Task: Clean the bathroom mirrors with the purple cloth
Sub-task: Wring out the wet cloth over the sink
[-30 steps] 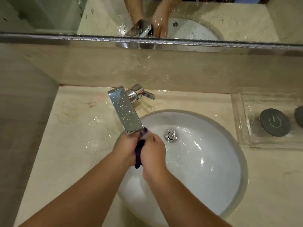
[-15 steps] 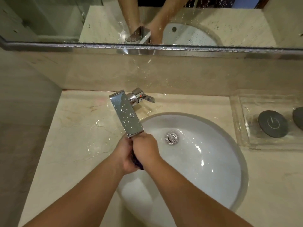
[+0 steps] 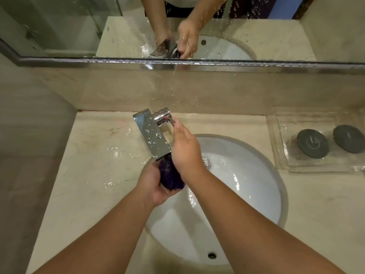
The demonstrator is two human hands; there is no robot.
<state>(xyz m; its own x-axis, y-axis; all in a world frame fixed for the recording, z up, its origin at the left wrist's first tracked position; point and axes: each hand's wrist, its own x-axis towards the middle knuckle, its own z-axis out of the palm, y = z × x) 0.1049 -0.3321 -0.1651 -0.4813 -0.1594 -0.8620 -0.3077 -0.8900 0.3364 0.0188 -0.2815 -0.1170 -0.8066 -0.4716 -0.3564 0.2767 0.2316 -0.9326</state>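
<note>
- Left hand: your fingers are curled up around the cloth, with the bundle cupped in the palm.
- Cloth: purple, wadded and wet. It sits inside your left fingers, directly under the spout's outlet and above the basin. Its right side is against the heel of your right hand.
- Right hand: your fingers are stretched forward and held together, holding nothing. The tips touch the lever; whether they press it cannot be told.
- Lever: short chrome handle at your right fingertips, on a round chrome body with a red dot.
- Spout: flat, chrome and beaded with drops. It runs just left of your right fingers and ends above your left fingers.
- Basin: white oval with wet walls, below both hands. The drain is partly hidden behind your right wrist.
- Counter: pale marble, with puddles left of your left fingers.
- Mirror: beyond your right fingertips, above the backsplash. It is spattered with drops and reflects both hands.
- Tray: clear, well to the right of your right fingers.
- Discs: two, grey, lying in the tray.
</note>
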